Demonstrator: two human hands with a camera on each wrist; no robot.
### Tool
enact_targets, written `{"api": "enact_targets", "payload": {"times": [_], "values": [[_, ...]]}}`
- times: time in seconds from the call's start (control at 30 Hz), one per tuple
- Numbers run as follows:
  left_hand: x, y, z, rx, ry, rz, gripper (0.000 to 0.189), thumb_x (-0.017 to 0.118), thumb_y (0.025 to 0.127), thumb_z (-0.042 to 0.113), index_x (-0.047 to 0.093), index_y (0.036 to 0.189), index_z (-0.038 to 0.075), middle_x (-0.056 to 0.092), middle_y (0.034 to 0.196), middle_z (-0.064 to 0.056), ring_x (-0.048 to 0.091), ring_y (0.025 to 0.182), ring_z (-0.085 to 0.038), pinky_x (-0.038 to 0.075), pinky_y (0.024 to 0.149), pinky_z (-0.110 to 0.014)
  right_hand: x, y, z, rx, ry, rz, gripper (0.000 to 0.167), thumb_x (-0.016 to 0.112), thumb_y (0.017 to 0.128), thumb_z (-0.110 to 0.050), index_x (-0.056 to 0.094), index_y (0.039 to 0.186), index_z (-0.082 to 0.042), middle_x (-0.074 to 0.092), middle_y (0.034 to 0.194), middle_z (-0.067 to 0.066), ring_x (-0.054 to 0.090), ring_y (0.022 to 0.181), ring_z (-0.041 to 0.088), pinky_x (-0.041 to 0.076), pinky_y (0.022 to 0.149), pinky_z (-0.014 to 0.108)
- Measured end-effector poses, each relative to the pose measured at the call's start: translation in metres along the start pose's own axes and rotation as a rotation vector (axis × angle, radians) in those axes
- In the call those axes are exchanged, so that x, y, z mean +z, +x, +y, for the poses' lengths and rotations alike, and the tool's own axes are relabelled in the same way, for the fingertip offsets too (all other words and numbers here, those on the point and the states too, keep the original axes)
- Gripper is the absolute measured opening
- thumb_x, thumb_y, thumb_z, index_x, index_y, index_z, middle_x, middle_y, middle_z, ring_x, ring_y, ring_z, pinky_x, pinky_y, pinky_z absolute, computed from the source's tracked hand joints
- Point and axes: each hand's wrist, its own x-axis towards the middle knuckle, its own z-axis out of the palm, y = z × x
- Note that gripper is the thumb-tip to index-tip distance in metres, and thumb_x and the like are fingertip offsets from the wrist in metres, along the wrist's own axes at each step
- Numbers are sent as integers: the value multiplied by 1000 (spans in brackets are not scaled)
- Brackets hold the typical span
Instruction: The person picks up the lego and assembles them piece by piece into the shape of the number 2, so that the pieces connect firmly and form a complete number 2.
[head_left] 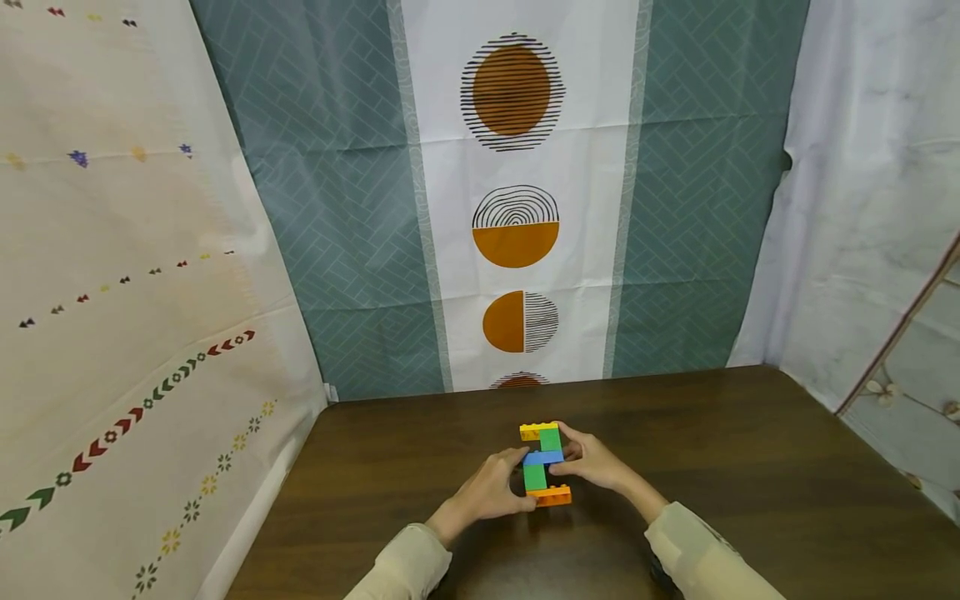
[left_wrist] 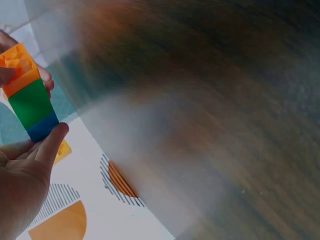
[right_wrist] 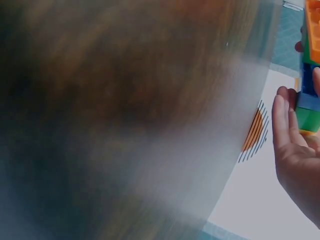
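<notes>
Several toy building bricks are joined in an S-shaped stack, seen in the head view. A yellow brick tops it, followed by a green brick, a blue brick, another green brick and a studded orange brick. My left hand grips the left side, its thumb at the orange brick and fingers near the blue one. From the right, my right hand holds the stack, thumb by the blue brick and a fingertip near the yellow brick. The left wrist view shows the orange brick close up.
A dark brown wooden table lies beneath the hands. Behind it hangs a green and white curtain with printed circles. Patterned cloth borders the left side, and pale cloth the right.
</notes>
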Motion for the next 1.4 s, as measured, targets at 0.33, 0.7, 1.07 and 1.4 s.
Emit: {"api": "enact_targets", "payload": {"times": [0.33,0.7,1.07,1.4], "values": [[8,2,-9,-42,-5,-68,77,78,77,33,50,137,-6,61,133,-16,62,111,-18,52,97,-33,8,3,2,65,-69,5,88,73,87,-15,17,148,17,69,104,26,67,90,24,57,83,42],[10,5,-15,-77,36,-85,76,78,77,33,51,137,-5,60,135,-15,62,116,-22,50,102,-37,16,11,3,175,-220,100,86,80,79,-14,32,146,12,56,111,22,59,99,28,52,92,50],[13,5,-16,-116,88,-109,78,75,80,36,47,142,-2,57,140,-15,58,124,-26,47,104,-40,17,16,5,255,-279,113,85,81,77,-13,35,145,11,49,96,15,45,85,22,46,77,37],[12,7,-16,-133,-25,-94,87,72,85,41,35,148,-3,46,149,-18,50,133,-31,41,110,-46,15,16,4,227,-299,122,92,80,80,-15,24,149,9,57,107,18,56,95,26,51,91,48]]}}
